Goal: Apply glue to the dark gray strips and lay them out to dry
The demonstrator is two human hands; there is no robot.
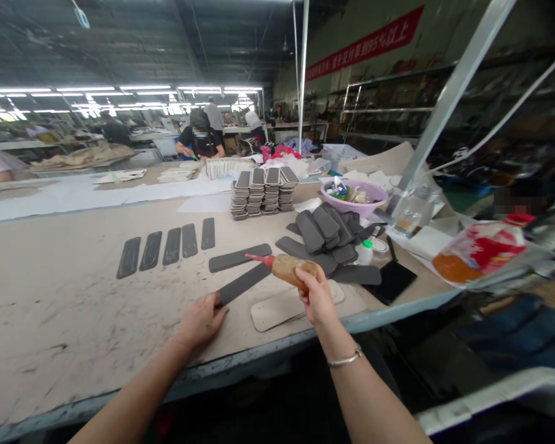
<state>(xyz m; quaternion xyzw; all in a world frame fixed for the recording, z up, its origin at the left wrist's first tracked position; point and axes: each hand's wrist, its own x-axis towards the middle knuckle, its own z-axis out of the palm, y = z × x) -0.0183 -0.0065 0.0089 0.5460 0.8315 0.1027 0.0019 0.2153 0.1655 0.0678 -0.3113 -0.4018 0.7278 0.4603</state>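
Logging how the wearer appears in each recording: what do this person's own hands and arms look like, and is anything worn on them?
Both the left hand and the right hand are ungloved, and no sleeve shows on either arm. A thin, rounded, silver-coloured bangle circles the right wrist; none shows on the left.

5 dark grey strips (171, 246), an amber bottle (289, 271) with red nozzle, a lilac basin (354, 208).

Dark ceiling (143, 37), bright strip lights (150, 87), red banner (365, 46), metal shelving (388, 110)
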